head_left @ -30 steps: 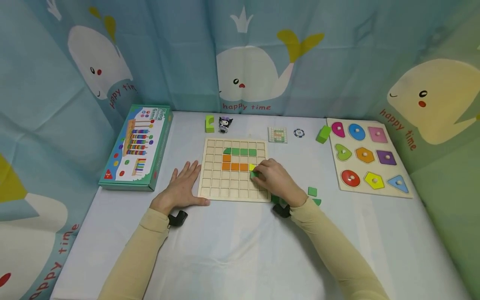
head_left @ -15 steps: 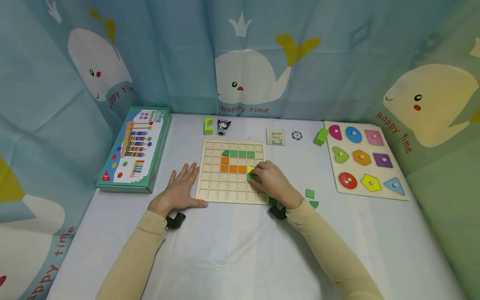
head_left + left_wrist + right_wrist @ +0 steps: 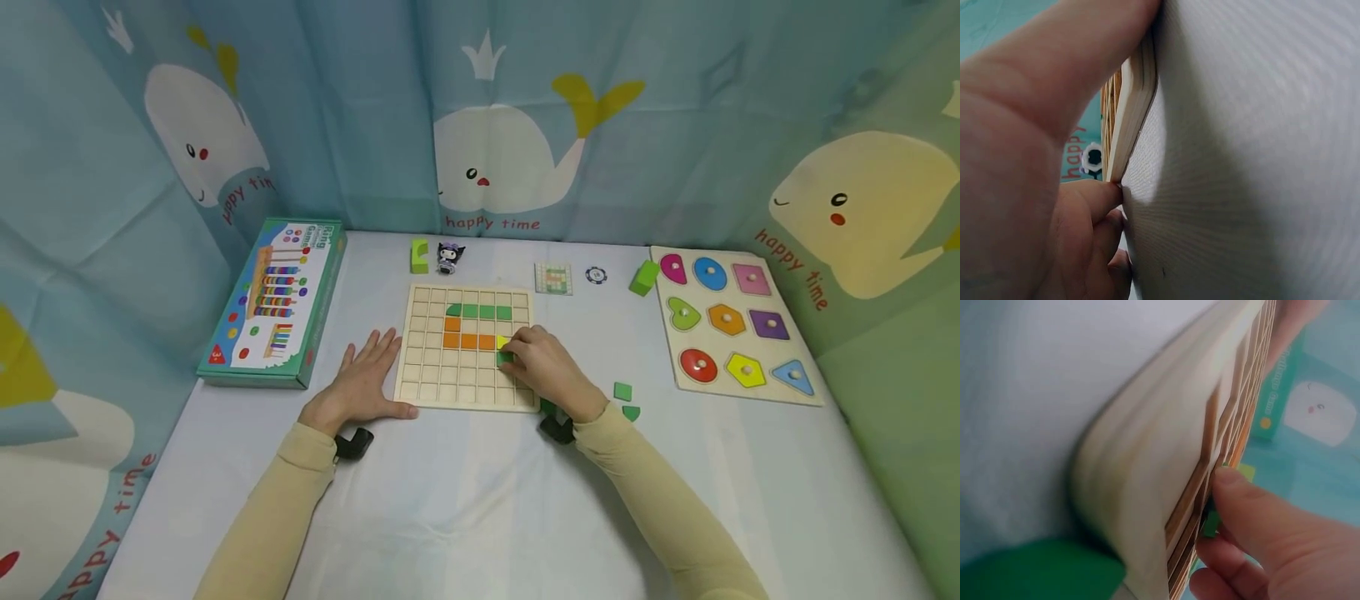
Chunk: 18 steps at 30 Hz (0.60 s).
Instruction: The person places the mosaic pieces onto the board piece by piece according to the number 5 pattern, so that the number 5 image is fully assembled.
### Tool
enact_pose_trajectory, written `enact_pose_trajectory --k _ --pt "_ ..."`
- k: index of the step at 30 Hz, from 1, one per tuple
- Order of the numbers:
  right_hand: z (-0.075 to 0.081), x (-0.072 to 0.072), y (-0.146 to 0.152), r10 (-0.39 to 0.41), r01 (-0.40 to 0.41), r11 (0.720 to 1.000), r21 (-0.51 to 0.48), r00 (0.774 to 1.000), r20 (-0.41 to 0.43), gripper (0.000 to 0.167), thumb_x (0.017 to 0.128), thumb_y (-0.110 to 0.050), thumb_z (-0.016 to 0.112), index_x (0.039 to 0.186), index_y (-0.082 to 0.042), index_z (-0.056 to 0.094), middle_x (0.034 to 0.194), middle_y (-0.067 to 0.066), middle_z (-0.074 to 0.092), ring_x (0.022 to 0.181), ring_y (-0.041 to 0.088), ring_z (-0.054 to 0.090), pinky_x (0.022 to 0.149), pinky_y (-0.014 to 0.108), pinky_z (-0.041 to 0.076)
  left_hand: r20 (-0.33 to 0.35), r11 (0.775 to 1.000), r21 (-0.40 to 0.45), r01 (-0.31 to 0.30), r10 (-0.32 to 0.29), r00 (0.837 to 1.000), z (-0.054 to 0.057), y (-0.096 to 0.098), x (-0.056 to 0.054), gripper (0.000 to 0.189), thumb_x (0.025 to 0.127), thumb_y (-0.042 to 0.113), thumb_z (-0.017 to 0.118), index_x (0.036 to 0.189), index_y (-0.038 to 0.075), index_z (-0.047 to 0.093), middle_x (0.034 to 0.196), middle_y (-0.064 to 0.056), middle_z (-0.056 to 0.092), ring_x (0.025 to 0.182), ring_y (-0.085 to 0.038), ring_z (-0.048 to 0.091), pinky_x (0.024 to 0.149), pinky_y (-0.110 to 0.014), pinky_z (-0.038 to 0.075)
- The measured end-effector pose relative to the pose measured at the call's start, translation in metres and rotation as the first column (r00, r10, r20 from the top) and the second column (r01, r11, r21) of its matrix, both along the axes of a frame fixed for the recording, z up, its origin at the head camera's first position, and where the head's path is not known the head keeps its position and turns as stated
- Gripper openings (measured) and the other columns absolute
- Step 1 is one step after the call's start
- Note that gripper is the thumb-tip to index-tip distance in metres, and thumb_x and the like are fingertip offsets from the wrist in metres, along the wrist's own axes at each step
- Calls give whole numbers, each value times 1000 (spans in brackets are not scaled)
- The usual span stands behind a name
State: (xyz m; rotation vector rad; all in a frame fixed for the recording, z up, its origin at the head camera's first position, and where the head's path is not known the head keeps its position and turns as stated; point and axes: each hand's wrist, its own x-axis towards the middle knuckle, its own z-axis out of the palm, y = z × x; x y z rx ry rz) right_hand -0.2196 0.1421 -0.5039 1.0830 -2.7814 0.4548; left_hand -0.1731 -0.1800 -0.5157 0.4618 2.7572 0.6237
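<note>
A wooden grid board lies flat on the table. My right hand is over its right side, thumb and fingertips pinching a green square tile at a cell just below a yellow tile. In the right wrist view the green tile shows partly between thumb and fingers. Orange tiles and a row of green tiles sit in the grid. My left hand rests with fingers spread at the board's left edge; its thumb touches the lower left corner.
Loose green tiles lie right of the board. Behind it are a pattern card, a poker chip, a small figurine and green blocks. A game box stands left, a shape puzzle right.
The head view has shifted slightly. Both hands keep their places on the board, the right one staying at the green tile below the yellow one.
</note>
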Motion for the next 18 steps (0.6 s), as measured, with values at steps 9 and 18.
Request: enact_pose_trajectory --k 9,18 --pt "-2 -1 0 -6 6 999 -35 1000 -2 25 82 -22 81 98 -4 75 94 6 64 84 21 55 70 34 48 -15 1000 4 -6 6 1000 2 0 0 126 67 64 79 155 1 16 162 -16 6 147 -34 -2 112 -60 -4" --pt "5 8 4 -25 27 998 -57 999 38 28 86 -24 77 106 -3 73 102 8 66 89 24 56 77 39 48 -13 1000 17 -4 4 1000 0 1 2 125 67 64 79 156 2 16 162 -14 6 147 -33 -2 112 -60 -4"
